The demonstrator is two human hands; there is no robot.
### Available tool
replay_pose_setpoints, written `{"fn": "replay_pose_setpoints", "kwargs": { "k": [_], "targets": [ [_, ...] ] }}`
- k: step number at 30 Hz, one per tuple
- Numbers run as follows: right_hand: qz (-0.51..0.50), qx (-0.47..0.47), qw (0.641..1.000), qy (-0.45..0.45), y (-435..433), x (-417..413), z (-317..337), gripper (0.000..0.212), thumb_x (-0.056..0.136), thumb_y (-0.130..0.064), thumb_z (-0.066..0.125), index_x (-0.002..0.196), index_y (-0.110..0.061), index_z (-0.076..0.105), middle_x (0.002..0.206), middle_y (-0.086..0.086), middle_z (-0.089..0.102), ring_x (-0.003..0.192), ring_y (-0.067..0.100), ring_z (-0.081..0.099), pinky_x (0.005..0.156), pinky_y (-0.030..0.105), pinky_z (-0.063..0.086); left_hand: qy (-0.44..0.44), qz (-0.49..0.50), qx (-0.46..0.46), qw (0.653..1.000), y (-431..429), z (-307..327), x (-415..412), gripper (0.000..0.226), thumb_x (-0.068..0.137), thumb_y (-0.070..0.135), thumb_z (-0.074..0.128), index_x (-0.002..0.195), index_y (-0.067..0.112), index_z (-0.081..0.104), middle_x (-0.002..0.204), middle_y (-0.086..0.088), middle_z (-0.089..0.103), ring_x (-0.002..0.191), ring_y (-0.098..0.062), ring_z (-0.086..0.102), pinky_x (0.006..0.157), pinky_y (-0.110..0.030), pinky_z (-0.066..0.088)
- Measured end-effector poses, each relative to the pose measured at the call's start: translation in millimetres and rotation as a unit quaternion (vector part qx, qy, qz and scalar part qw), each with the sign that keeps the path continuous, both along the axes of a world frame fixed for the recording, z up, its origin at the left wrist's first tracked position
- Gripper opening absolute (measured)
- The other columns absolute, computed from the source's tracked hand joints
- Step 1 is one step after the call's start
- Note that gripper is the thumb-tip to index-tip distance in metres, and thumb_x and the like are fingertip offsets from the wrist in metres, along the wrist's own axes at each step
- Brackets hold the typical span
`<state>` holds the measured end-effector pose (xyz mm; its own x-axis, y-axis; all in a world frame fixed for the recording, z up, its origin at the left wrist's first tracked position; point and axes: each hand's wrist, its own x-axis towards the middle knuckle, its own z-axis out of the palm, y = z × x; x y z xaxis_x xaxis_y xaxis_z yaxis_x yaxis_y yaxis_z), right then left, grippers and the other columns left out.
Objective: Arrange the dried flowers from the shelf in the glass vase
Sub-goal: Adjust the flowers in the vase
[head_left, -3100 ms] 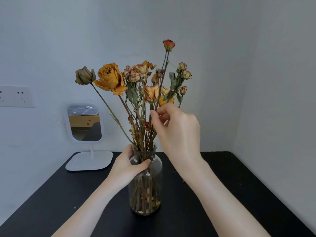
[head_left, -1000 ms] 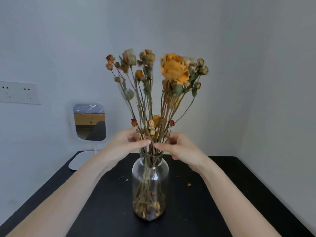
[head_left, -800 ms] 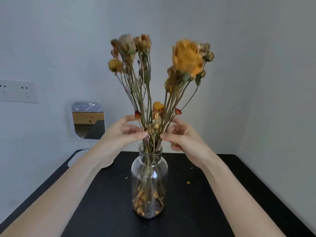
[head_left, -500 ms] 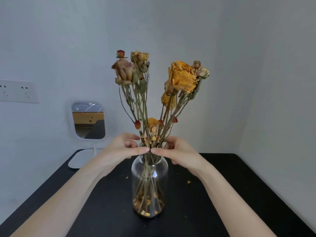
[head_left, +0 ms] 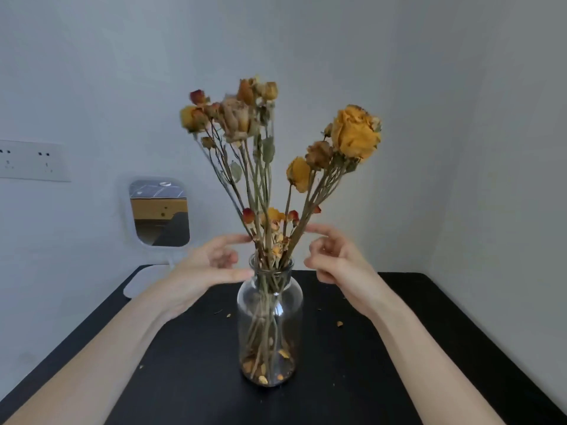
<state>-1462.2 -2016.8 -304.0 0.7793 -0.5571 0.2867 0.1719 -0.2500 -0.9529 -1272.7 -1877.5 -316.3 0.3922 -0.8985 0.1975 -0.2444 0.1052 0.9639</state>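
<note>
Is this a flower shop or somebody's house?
Probably a room at home: a small stand mirror on a black table, a wall socket, and only one glass vase of dried flowers.

Your left hand [head_left: 208, 266] and right hand [head_left: 339, 263] flank the stems just above the neck of the glass vase [head_left: 270, 314], fingers loosely spread, gripping nothing. The dried flowers [head_left: 264, 185] stand in the vase, splayed into two clusters. Petal crumbs [head_left: 339, 323] dot the black desk [head_left: 405, 338]; a small mirror [head_left: 159, 213] stands behind, to your left.
</note>
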Motion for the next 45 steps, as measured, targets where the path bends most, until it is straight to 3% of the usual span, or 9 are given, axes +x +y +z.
{"fn": "replay_pose_setpoints", "kwargs": {
  "k": [6, 11, 16, 23, 29, 33, 36, 40, 45],
  "targets": [
    [0.001, -0.025, 0.995, 0.093, 1.1, -1.4, -19.4, 0.045, 0.081, -0.008, 0.062, 0.121, -0.026, 0.052, 0.079, -0.002, 0.045, 0.054, -0.003, 0.045, 0.047, 0.012, 0.036, -0.020, 0.020, 0.035, 0.999, 1.2, -25.0, -1.4, 0.067, 0.050, 0.039, 0.082, 0.112, 0.040, 0.057, 0.114, 0.005, 0.059, 0.105, -0.010, 0.055, 0.084, -0.020, 0.042],
    [-0.022, -0.172, 0.967, 0.189, 12.5, 11.4, -27.4, 0.044, 0.078, -0.039, 0.069, 0.118, -0.028, 0.056, 0.076, -0.008, 0.049, 0.068, 0.004, 0.047, 0.061, 0.017, 0.038, -0.056, -0.036, 0.084, 0.994, -0.9, -49.0, -14.4, 0.090, 0.050, 0.047, 0.083, 0.130, 0.042, 0.041, 0.129, 0.018, 0.053, 0.117, 0.003, 0.048, 0.092, -0.019, 0.043],
    [-0.065, -0.198, 0.967, 0.144, 18.0, 16.2, -34.5, 0.020, 0.073, -0.044, 0.072, 0.088, -0.040, 0.059, 0.076, -0.018, 0.057, 0.069, -0.007, 0.051, 0.057, 0.007, 0.039, -0.013, -0.043, 0.066, 0.997, 1.3, -76.0, -22.3, 0.095, 0.054, 0.036, 0.085, 0.128, 0.055, 0.028, 0.132, 0.016, 0.049, 0.122, 0.001, 0.042, 0.089, -0.013, 0.041],
    [-0.087, -0.198, 0.967, 0.138, 17.4, 22.3, -44.3, 0.021, 0.071, -0.051, 0.070, 0.084, -0.046, 0.054, 0.101, -0.020, 0.049, 0.100, -0.001, 0.046, 0.073, 0.010, 0.036, -0.005, -0.064, 0.005, 0.998, -3.9, -96.8, -38.0, 0.099, 0.058, 0.018, 0.083, 0.125, 0.054, 0.020, 0.138, 0.023, 0.036, 0.116, 0.019, 0.043, 0.083, -0.005, 0.044],
    [-0.095, -0.183, 0.974, 0.095, 10.9, 20.3, -33.7, 0.041, 0.074, -0.052, 0.067, 0.111, -0.038, 0.057, 0.107, -0.011, 0.054, 0.092, 0.002, 0.052, 0.069, 0.011, 0.039, 0.013, 0.063, -0.007, 0.998, -3.4, -61.0, -30.1, 0.097, 0.056, 0.062, 0.076, 0.139, 0.039, 0.033, 0.128, 0.009, 0.052, 0.118, 0.000, 0.048, 0.097, -0.022, 0.041],
    [-0.080, -0.172, 0.981, 0.030, 12.4, 22.3, -9.5, 0.011, 0.078, -0.044, 0.066, 0.070, -0.043, 0.058, 0.067, -0.007, 0.043, 0.062, 0.009, 0.041, 0.058, 0.013, 0.034, -0.076, 0.121, -0.070, 0.987, -10.6, -15.1, -28.1, 0.053, 0.068, 0.056, 0.056, 0.116, 0.034, 0.061, 0.103, -0.008, 0.059, 0.083, 0.004, 0.052, 0.066, -0.002, 0.040],
    [-0.047, -0.147, 0.988, 0.015, 13.7, 25.1, 0.1, 0.022, 0.083, -0.032, 0.065, 0.065, -0.021, 0.059, 0.060, 0.002, 0.039, 0.061, 0.016, 0.042, 0.064, 0.027, 0.037, -0.121, 0.102, -0.096, 0.983, -18.0, 4.5, -31.6, 0.012, 0.081, 0.034, 0.062, 0.092, 0.035, 0.066, 0.077, 0.013, 0.069, 0.070, 0.008, 0.057, 0.060, 0.000, 0.040],
    [-0.043, -0.093, 0.993, -0.053, 10.3, 23.9, 7.9, 0.009, 0.083, -0.018, 0.067, 0.080, -0.026, 0.064, 0.063, 0.001, 0.039, 0.065, 0.015, 0.041, 0.062, 0.020, 0.038, -0.044, 0.058, -0.130, 0.989, -22.5, 20.7, -25.9, 0.016, 0.078, 0.023, 0.067, 0.091, 0.033, 0.068, 0.082, 0.021, 0.071, 0.078, 0.010, 0.060, 0.074, -0.006, 0.044],
    [-0.034, -0.037, 0.999, -0.011, -4.1, 12.3, -3.6, 0.045, 0.073, -0.014, 0.075, 0.113, -0.015, 0.056, 0.065, -0.009, 0.045, 0.064, 0.003, 0.048, 0.068, 0.017, 0.044, 0.031, -0.013, -0.098, 0.995, -11.4, 9.2, -8.9, 0.042, 0.060, 0.012, 0.077, 0.099, 0.023, 0.066, 0.084, -0.008, 0.053, 0.087, -0.020, 0.051, 0.094, -0.035, 0.039]
  ]
}}
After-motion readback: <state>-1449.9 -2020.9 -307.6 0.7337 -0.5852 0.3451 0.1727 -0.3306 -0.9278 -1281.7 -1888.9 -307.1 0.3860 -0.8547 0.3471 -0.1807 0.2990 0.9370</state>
